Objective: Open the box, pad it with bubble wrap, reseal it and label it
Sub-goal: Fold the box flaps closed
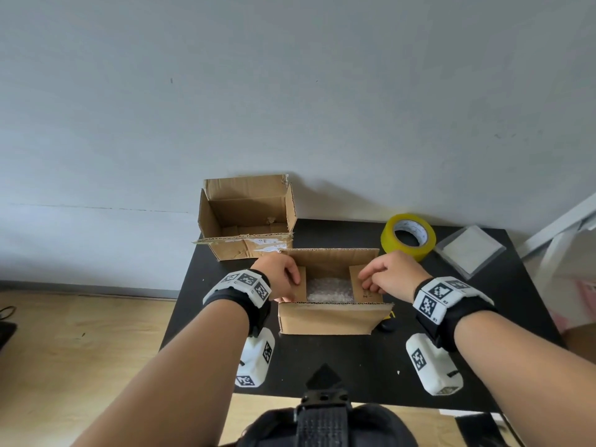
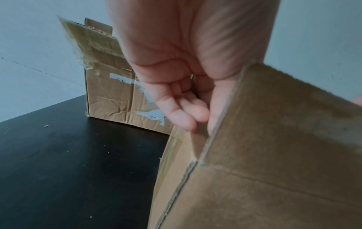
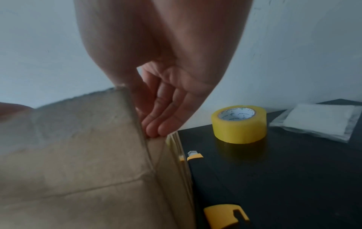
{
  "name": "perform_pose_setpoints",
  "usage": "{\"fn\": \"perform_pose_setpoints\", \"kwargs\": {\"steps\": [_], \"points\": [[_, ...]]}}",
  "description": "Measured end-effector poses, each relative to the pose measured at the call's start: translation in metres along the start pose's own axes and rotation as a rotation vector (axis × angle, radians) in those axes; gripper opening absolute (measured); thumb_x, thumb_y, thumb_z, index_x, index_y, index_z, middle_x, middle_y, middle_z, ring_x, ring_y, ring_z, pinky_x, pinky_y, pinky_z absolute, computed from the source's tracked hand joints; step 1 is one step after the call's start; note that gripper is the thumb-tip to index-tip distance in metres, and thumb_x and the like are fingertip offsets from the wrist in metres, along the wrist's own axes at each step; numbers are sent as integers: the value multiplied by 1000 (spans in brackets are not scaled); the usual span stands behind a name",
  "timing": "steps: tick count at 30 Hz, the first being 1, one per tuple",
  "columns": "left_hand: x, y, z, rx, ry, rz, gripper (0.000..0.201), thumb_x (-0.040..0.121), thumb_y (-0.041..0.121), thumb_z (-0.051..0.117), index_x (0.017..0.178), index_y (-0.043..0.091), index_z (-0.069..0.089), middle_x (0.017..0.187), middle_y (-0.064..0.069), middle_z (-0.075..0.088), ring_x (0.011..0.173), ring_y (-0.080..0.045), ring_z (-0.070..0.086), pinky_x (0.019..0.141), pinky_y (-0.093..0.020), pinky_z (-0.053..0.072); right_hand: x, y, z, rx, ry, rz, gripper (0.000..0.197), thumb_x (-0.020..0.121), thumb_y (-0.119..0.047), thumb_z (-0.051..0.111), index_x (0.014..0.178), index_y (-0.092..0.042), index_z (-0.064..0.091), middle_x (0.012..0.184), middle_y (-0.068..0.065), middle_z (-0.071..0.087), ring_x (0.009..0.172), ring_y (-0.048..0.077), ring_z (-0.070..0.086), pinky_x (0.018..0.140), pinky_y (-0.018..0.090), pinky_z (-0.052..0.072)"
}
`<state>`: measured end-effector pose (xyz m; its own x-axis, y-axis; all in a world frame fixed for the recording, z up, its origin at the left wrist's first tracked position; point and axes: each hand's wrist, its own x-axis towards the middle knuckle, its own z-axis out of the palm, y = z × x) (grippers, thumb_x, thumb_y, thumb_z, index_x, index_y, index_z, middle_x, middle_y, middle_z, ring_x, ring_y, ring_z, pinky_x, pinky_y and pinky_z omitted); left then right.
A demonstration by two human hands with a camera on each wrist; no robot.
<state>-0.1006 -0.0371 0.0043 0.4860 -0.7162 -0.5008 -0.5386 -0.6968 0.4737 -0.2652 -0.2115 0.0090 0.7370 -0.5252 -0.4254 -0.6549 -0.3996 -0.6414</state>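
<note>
An open cardboard box (image 1: pixel 332 319) stands mid-table with bubble wrap (image 1: pixel 328 290) lying inside. Its long front and back flaps stand up. My left hand (image 1: pixel 283 275) rests its fingers (image 2: pixel 183 114) on the small left side flap (image 2: pixel 197 144), which leans inward. Across the box, my right hand (image 1: pixel 385 276) presses nearly straight fingers (image 3: pixel 156 125) on the small right side flap (image 1: pixel 364 287). Neither hand holds anything else. A yellow tape roll (image 1: pixel 408 235) stands behind the right hand. A clear packet of white sheets (image 1: pixel 469 250) lies at the far right.
A second, empty open box (image 1: pixel 248 217) with torn label remains stands at the back left against the wall. A yellow-and-black utility knife (image 3: pixel 225 215) lies just right of the box. The black table (image 1: pixel 354 366) ends close behind and on the left.
</note>
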Motion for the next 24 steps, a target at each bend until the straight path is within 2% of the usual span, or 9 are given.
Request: {"fn": "perform_pose_setpoints", "kwargs": {"steps": [4, 8, 10, 12, 14, 15, 17, 20, 24], "points": [[-2, 2, -8, -12, -108, -22, 30, 73, 0, 71, 83, 26, 63, 82, 2, 60, 77, -17, 67, 70, -24, 57, 3, 0, 3, -68, -36, 11, 41, 82, 6, 45, 84, -25, 71, 79, -5, 73, 80, 10, 67, 80, 28, 56], [-6, 5, -29, 63, -344, -30, 57, 70, -8, 69, 110, 30, 58, 97, 9, 57, 97, -17, 62, 79, -26, 54, 5, -1, 3, -90, -64, 38, 41, 82, 7, 45, 91, -21, 74, 78, -7, 72, 79, 9, 65, 86, 31, 55], [-8, 8, -36, 73, -467, -33, 60, 71, 0, 75, 116, 34, 54, 102, 12, 51, 106, -16, 57, 84, -25, 51, 4, -3, 4, -82, -58, 43, 42, 82, 8, 48, 79, -27, 71, 76, -7, 71, 79, 12, 64, 86, 34, 55], [-8, 10, -35, 84, -503, -48, 60, 62, 30, 85, 113, 41, 55, 112, 11, 49, 112, -17, 54, 94, -31, 50, 3, -5, 5, -111, -55, 37, 40, 82, 5, 52, 75, -30, 68, 78, -10, 67, 83, 13, 60, 90, 35, 53], [-7, 11, -29, 126, -444, -55, 66, 47, 61, 81, 106, 44, 59, 116, 12, 54, 106, -16, 59, 95, -36, 51, 1, -6, 6, -151, -50, 24, 32, 85, -1, 57, 82, -29, 71, 86, -9, 64, 86, 13, 57, 91, 33, 51], [-6, 12, -27, 158, -380, -49, 65, 48, 69, 77, 105, 41, 61, 113, 12, 59, 100, -13, 62, 94, -36, 51, 0, -7, 6, -178, -45, 16, 25, 86, -7, 58, 87, -25, 74, 89, -8, 65, 87, 13, 57, 89, 31, 51], [-5, 10, -24, 194, -233, -31, 55, 65, 69, 69, 106, 33, 66, 105, 10, 67, 90, -10, 65, 91, -35, 51, -3, -10, 5, -231, -30, -9, 19, 90, -21, 58, 93, -19, 76, 93, -6, 69, 88, 14, 61, 82, 28, 50], [-6, 5, -20, 191, -126, -11, 46, 81, 58, 63, 107, 20, 70, 92, 7, 72, 82, -8, 65, 85, -28, 51, -7, -9, 6, -215, -7, -24, 27, 88, -43, 59, 92, -22, 75, 91, -9, 69, 86, 8, 61, 72, 24, 47], [-6, 9, -14, 280, -56, -85, 46, 80, 59, 64, 98, 17, 70, 77, 7, 67, 81, -11, 65, 78, -26, 50, -13, -1, 5, -187, 36, -67, 22, 74, -40, 77, 84, -21, 73, 84, -10, 67, 82, 6, 62, 68, 21, 48]]}}
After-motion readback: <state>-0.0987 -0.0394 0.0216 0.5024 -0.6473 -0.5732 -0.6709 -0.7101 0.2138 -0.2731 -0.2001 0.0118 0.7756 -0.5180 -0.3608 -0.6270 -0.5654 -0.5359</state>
